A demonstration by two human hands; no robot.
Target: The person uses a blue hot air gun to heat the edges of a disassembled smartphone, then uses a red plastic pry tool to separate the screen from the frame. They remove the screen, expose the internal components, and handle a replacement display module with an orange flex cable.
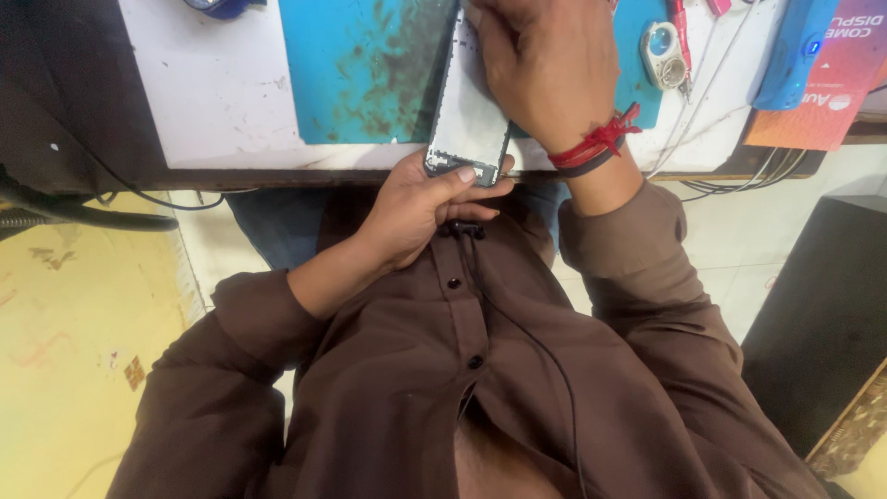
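Grey phone frame (pixel 468 111) was gripped: left hand (pixel 420 208) pinching near end, right hand (pixel 545 69) closed over far end; firmer support advised.

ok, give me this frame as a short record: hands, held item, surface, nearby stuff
left hand: grips the near end of the opened phone, thumb on its edge
right hand: presses down on the phone's far part; red cord at the wrist
held item: opened phone, pale inner plate facing up, overhanging the bench edge
surface: stained blue mat on a white bench top
nearby: small round loupe, blue device, thin cables
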